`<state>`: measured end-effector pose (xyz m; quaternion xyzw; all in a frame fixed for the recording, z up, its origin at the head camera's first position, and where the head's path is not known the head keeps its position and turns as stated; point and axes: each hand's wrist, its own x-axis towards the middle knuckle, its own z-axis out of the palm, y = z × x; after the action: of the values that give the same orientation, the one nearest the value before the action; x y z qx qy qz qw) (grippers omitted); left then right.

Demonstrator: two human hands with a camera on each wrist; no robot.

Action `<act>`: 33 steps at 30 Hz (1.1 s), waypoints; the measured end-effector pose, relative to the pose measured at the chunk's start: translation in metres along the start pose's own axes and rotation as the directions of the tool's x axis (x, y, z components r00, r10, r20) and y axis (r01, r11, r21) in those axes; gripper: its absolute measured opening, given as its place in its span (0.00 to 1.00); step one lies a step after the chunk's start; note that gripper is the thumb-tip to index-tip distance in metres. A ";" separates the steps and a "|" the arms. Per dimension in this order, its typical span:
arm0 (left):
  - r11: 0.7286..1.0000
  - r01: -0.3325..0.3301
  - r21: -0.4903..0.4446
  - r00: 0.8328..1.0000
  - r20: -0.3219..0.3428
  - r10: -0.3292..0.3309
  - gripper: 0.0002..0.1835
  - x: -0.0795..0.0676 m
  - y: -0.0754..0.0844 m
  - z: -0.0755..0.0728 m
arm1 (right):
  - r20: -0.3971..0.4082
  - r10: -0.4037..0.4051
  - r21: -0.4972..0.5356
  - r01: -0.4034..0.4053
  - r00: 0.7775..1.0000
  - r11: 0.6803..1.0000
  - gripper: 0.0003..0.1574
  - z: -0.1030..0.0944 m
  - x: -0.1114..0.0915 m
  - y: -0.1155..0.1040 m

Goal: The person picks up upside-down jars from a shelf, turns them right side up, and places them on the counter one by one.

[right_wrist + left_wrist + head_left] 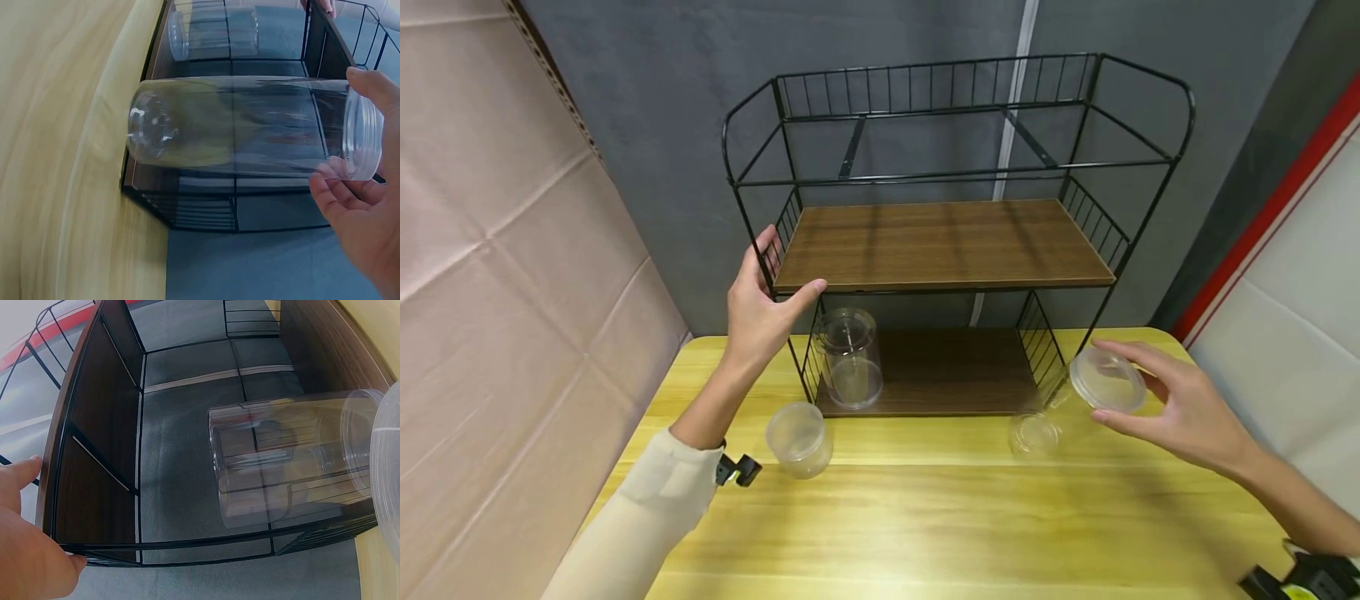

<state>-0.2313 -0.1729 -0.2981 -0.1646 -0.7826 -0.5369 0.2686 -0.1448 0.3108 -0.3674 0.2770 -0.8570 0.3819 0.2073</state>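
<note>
A tall clear plastic jar [250, 128] is tilted in the head view, near the front right corner of the lower shelf board [955, 367]. The right hand [1180, 408] pinches its ridged top end between thumb and fingers; some of the fingers are partly hidden behind that end. The jar's body is so transparent that its sides nearly vanish against the wood — whether its base touches the table [887, 517] cannot be told.

The left hand [760, 317] grips the left side of the black wire rack [940, 242], thumb at the front edge of the upper wooden board, the other fingers partly covered by the wire side. Beneath, a second clear jar [850, 358] stands at the left end of the lower board, its top near the upper board. A translucent cup-like container [799, 442] stands on the table just in front — its contents, if any, are hard to make out. The right wrist camera [1307, 575] is cut off at the frame's edge.
</note>
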 end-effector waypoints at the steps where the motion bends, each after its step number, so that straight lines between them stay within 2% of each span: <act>1: 1.000 -0.002 0.002 1.000 -0.003 0.002 0.48 0.000 0.000 0.000 | 0.011 0.000 -0.019 0.000 1.000 1.000 0.60 -0.001 0.000 0.001; 11: 1.000 -0.016 0.018 1.000 -0.015 0.016 0.49 0.000 -0.002 0.001 | 0.071 0.027 -0.185 -0.013 0.997 0.983 0.57 -0.004 -0.002 0.012; 22: 0.998 -0.049 0.043 0.999 -0.018 0.049 0.48 -0.001 -0.004 0.002 | 0.071 0.090 -0.220 -0.073 0.993 0.973 0.53 -0.004 -0.008 0.023; 29: 0.996 -0.072 0.054 0.997 -0.028 0.074 0.47 -0.002 -0.006 0.002 | 0.121 0.083 -0.256 -0.050 0.989 0.966 0.53 -0.007 -0.010 0.026; 33: 0.995 -0.077 0.068 0.996 -0.036 0.080 0.47 -0.001 -0.006 0.003 | 0.123 0.082 -0.275 -0.046 0.989 0.960 0.54 -0.007 -0.009 0.027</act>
<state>-0.2343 -0.1729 -0.3044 -0.1757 -0.7878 -0.5025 0.3098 -0.1535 0.3339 -0.3828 0.2429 -0.9216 0.2481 0.1732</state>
